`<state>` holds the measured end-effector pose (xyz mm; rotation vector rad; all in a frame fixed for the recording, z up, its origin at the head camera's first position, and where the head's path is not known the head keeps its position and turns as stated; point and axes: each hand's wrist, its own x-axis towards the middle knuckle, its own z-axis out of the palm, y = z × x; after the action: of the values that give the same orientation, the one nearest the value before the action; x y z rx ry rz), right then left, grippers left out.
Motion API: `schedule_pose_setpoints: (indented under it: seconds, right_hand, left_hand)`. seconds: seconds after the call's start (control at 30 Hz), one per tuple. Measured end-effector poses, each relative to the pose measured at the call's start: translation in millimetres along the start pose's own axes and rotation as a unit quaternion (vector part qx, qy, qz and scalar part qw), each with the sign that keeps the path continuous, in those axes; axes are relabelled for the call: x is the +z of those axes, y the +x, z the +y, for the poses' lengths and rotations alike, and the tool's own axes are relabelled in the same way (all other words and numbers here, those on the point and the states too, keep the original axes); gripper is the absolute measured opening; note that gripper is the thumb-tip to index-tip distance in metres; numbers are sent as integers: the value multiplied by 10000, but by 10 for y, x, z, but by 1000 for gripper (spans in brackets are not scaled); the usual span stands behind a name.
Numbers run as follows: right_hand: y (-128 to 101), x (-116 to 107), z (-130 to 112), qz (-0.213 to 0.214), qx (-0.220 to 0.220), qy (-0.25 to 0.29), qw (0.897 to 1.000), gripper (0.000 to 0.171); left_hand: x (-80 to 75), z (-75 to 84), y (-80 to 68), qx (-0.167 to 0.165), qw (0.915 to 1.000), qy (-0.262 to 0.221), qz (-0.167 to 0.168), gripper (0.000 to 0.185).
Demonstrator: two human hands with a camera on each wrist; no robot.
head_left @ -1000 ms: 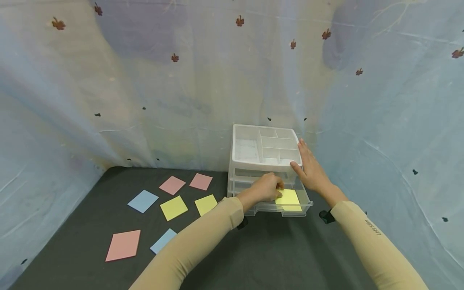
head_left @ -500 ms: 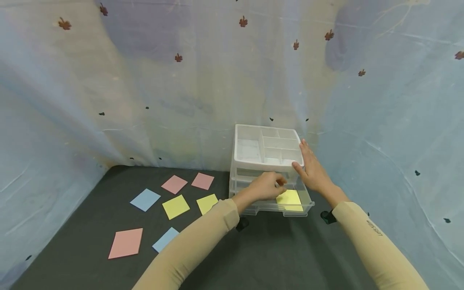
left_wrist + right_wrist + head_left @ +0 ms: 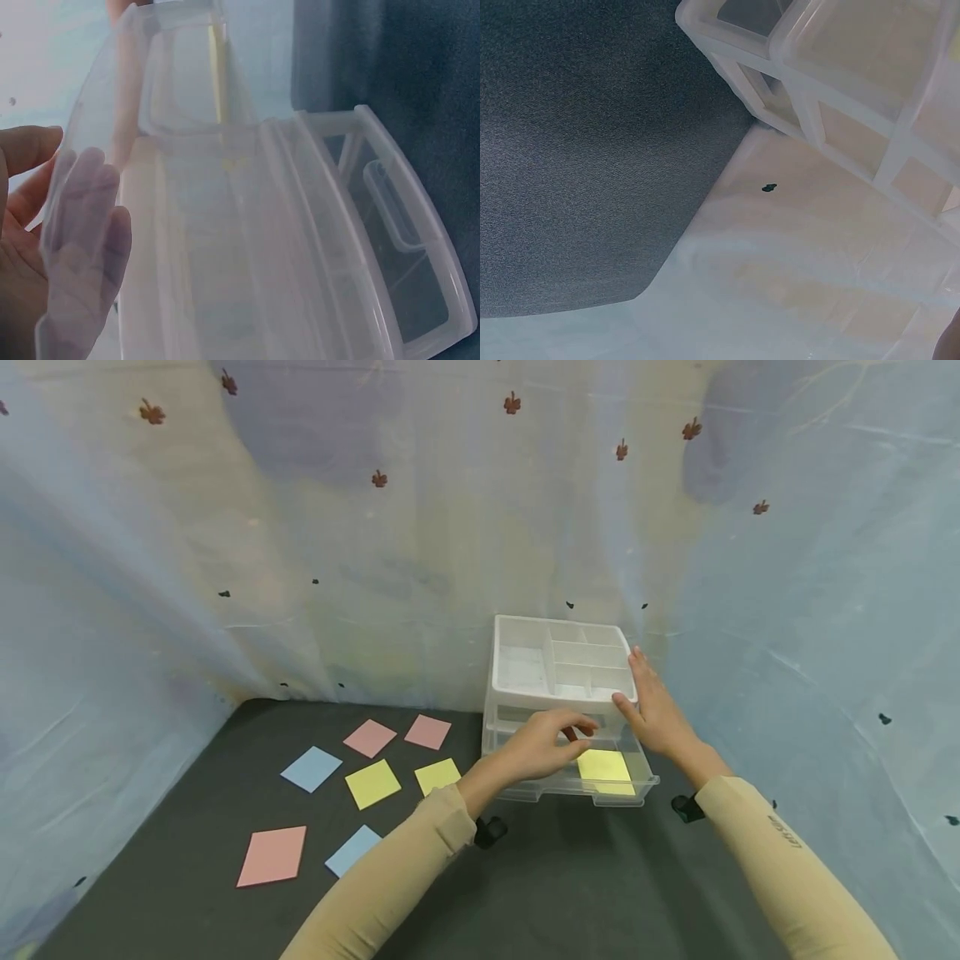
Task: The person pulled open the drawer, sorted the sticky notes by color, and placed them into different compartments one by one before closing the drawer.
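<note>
A small white drawer unit with clear drawers stands at the back of the table, its pulled-out clear drawer facing me. Inside that drawer, toward the right, lies a yellow square sticky note. My left hand hovers over the drawer, left of the note, fingers apart and holding nothing. In the left wrist view, part of the left hand shows through clear plastic. My right hand rests against the unit's right side, thumb near the front top corner. Only a sliver of it shows in the right wrist view.
Left of the unit, loose square notes lie on the dark table: pink, blue and yellow, several in all. The left forearm partly covers a blue note. A printed curtain hangs close behind and at both sides.
My left hand has let go of the yellow note and drawn back left, its fingers spreading. The note stays in the drawer. The right hand keeps its place on the unit.
</note>
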<state>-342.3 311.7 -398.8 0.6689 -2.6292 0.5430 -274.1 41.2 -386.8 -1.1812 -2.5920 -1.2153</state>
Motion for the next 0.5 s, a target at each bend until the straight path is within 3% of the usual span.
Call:
schedule_pose_setpoints:
  seconds: [0.2, 0.5]
  right_hand:
    - [3, 3, 11, -4, -6, -96, 10000, 82]
    - [-10, -10, 2, 5, -36, -89, 10000, 82]
  left_hand:
    - [-94, -26, -168, 165, 9996, -84, 212, 33]
    - [-325, -158, -487, 59, 9963, -279, 805, 33]
